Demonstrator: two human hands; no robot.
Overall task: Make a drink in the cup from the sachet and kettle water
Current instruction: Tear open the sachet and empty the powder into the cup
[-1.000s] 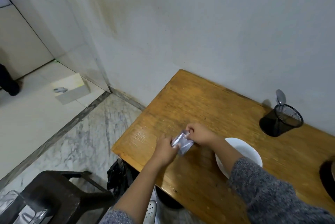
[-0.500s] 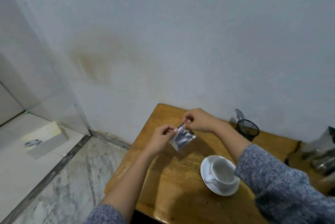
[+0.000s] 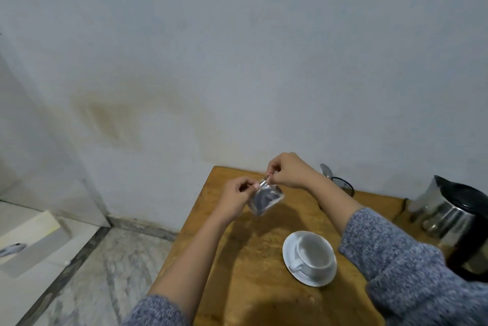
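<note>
The silvery sachet [image 3: 265, 200] hangs in the air above the far left part of the wooden surface [image 3: 253, 259], held up by its top edge and tilted, so that its long axis runs from the pinched upper corner down and a little toward the viewer, with the lower corner pointing at the wood. The left hand [image 3: 235, 200] is closed in a pinch, thumb and forefinger gripping the top edge on the left side. The right hand [image 3: 287, 170] is also closed in a pinch, holding a small strip at the top corner (whether that strip is torn free or only folded cannot be told). The two pinches sit just beside each other at the sachet's top.

The white cup [image 3: 314, 253] stands upright on its saucer [image 3: 310, 276], nearer the viewer and to the right of the sachet, its handle turned to the left; its inside looks pale. The steel kettle [image 3: 454, 222] with a black lid stands at the right edge. A dark mesh holder [image 3: 343, 186] with a spoon [image 3: 326, 170] in it sits by the wall behind the right forearm.

Against half a second ago, both hands hold the sachet in much the same way and at much the same height, and the kettle shows more fully at the right.
</note>
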